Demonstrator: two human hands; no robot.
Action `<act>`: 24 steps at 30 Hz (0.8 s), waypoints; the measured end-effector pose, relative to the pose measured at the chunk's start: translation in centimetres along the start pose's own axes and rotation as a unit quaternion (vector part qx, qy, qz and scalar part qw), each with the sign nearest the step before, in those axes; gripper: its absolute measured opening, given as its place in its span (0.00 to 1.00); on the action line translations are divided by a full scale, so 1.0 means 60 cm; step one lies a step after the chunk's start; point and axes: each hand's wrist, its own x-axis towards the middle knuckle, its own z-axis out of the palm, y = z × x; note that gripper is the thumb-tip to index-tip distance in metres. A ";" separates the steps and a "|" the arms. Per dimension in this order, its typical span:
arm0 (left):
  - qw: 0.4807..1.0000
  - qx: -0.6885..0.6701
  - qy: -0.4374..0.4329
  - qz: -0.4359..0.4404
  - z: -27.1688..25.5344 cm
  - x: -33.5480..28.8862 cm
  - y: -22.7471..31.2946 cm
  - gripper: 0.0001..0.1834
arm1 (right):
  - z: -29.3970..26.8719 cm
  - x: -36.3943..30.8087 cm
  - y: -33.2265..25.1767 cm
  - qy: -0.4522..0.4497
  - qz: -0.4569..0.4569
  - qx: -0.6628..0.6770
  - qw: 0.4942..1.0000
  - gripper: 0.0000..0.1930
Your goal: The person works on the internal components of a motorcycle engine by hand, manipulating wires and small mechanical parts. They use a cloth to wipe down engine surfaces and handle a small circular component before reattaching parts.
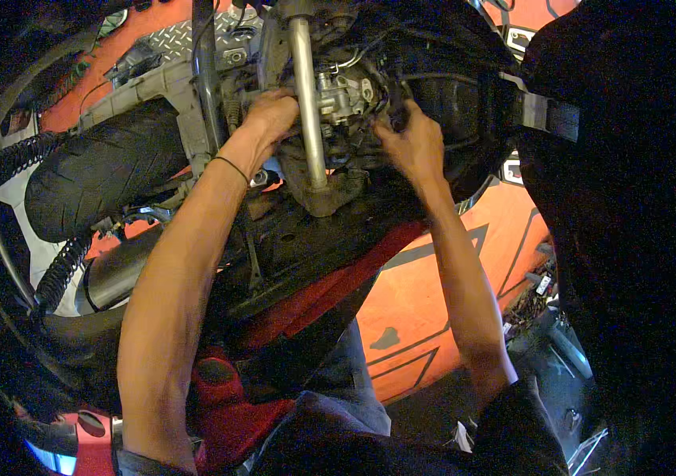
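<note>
Both my hands reach into the open frame of a scooter. A silvery metal engine part, like a carburetor or throttle body (346,99), lies between them. My left hand (269,119) is left of a bare metal crossbar (307,103), its fingers curled in and its fingertips hidden among dark parts. To the right of the metal part, my right hand (415,144) has its thumb and fingers bent around a dark piece beside it. What that piece is, I cannot make out in the shadow.
The rear tire (108,170) is at left, between two black coil springs (60,274). A muffler (124,270) sits below it. Red body panels (314,293) run along the near side. Orange flooring (409,325) shows beneath, with dark clutter at lower right.
</note>
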 end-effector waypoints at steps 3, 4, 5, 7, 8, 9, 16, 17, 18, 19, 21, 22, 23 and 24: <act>0.999 -0.018 -0.011 0.037 -0.003 0.010 -0.014 0.14 | 0.036 0.038 -0.017 -0.055 -0.003 -0.113 0.992 0.35; 0.999 -0.013 0.002 0.036 0.004 0.007 -0.010 0.15 | 0.042 0.043 -0.011 -0.054 -0.007 -0.108 0.993 0.34; 0.999 -0.008 0.003 0.037 0.010 0.005 -0.005 0.16 | 0.047 0.046 -0.003 -0.053 -0.011 -0.104 0.993 0.33; 0.999 0.005 0.014 0.039 0.010 -0.006 0.009 0.19 | 0.048 0.051 -0.009 -0.062 -0.009 -0.101 0.993 0.32; 1.000 -0.007 -0.012 0.002 0.008 -0.015 0.013 0.19 | 0.049 0.052 -0.010 -0.072 0.000 -0.105 0.992 0.32; 0.999 -0.019 0.001 0.026 0.000 -0.018 0.003 0.18 | 0.052 0.055 -0.019 -0.083 0.006 -0.105 0.991 0.32; 0.999 -0.005 0.013 0.050 0.010 -0.022 0.009 0.19 | 0.090 0.061 0.004 -0.025 -0.032 -0.124 0.991 0.21; 0.999 -0.028 -0.026 0.005 0.021 -0.046 0.039 0.17 | 0.087 0.057 0.013 -0.029 -0.017 -0.128 0.991 0.20; 0.999 -0.037 -0.005 -0.004 0.017 -0.048 0.038 0.17 | 0.089 0.059 -0.002 -0.033 -0.011 -0.122 0.992 0.20; 0.999 -0.047 0.014 -0.013 0.013 -0.048 0.037 0.16 | 0.088 0.060 -0.015 -0.036 -0.005 -0.117 0.993 0.19; 0.996 -0.086 -0.006 -0.007 0.001 -0.047 0.030 0.16 | 0.085 0.058 -0.028 -0.028 -0.015 -0.089 0.996 0.17; 0.996 -0.086 -0.010 -0.008 -0.001 -0.036 0.022 0.16 | 0.087 0.059 -0.025 -0.017 -0.022 -0.088 0.996 0.17; 0.996 -0.086 -0.015 -0.009 -0.003 -0.025 0.013 0.16 | 0.090 0.062 -0.022 -0.006 -0.029 -0.086 0.996 0.16; 0.996 -0.082 -0.006 -0.025 0.001 -0.026 0.014 0.16 | 0.091 0.063 -0.023 -0.027 0.004 -0.104 0.994 0.15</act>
